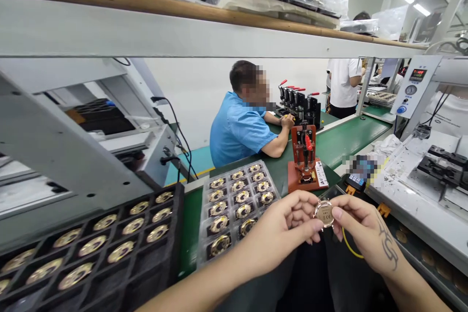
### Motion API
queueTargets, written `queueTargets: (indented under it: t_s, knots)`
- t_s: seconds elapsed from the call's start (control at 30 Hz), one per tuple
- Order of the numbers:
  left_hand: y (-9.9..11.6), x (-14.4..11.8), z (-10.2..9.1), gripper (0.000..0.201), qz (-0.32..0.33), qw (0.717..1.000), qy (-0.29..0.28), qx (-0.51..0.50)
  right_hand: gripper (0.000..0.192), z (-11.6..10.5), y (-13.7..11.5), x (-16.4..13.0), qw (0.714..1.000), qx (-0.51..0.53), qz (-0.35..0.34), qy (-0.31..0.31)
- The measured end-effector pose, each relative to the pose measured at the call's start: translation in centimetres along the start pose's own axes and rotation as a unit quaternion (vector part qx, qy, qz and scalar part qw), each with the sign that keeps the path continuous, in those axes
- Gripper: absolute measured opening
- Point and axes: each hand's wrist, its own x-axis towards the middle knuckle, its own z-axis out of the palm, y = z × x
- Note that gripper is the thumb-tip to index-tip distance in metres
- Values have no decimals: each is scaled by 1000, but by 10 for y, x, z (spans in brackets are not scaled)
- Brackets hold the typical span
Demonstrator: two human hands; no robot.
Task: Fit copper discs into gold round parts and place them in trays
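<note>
A round gold watch case [324, 214] is held up in front of me, its flat back with small printed marks turned my way. My left hand [292, 222] pinches its left edge between thumb and fingers. On the opposite edge, my right hand [351, 217] grips it the same way. Just beyond stands a red-brown hand press [304, 156] with a red lever. To the left of my hands lies a clear plastic tray [234, 195] with gold watch cases in its pockets.
A black compartment tray [146, 278] with gold rings is at the lower left. Across the green bench [340, 141], a person in blue [237, 126] works by several black presses [300, 105]. A control box [417, 85] stands right. A loaded shelf [219, 39] spans overhead.
</note>
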Motion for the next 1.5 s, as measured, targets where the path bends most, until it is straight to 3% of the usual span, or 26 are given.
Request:
queueTargets:
  t_s: [0.13,0.7,1.0,1.13,1.2,1.3,1.33,1.4,1.5]
  knots:
    - [5,3,3,42,-33,999,-15,-35,37,0,-3,-4,1000,14,4,9]
    - [5,5,10,44,-45,992,-46,-113,30,-5,-5,-17,998,67,19,8]
    - [-5,7,6,41,-27,999,-10,-15,34,-1,6,-14,999,44,-2,16]
    - [-10,-3,-7,40,-20,999,8,37,36,9,6,-14,1000,-2,-10,6]
    - [-10,-17,-20,40,-13,997,43,69,34,13,4,-25,999,-44,-4,-6]
    - [-11,-48,-62,42,22,971,182,155,33,-3,13,-47,991,-121,48,18]
    - [-11,-61,-84,45,36,948,245,201,35,-16,24,-49,985,-152,70,40]
    - [-11,-98,-138,53,37,866,375,329,41,-45,55,-46,976,-195,89,47]
    - [-11,-169,-213,53,-32,770,489,407,38,-75,112,-36,973,-218,76,0]
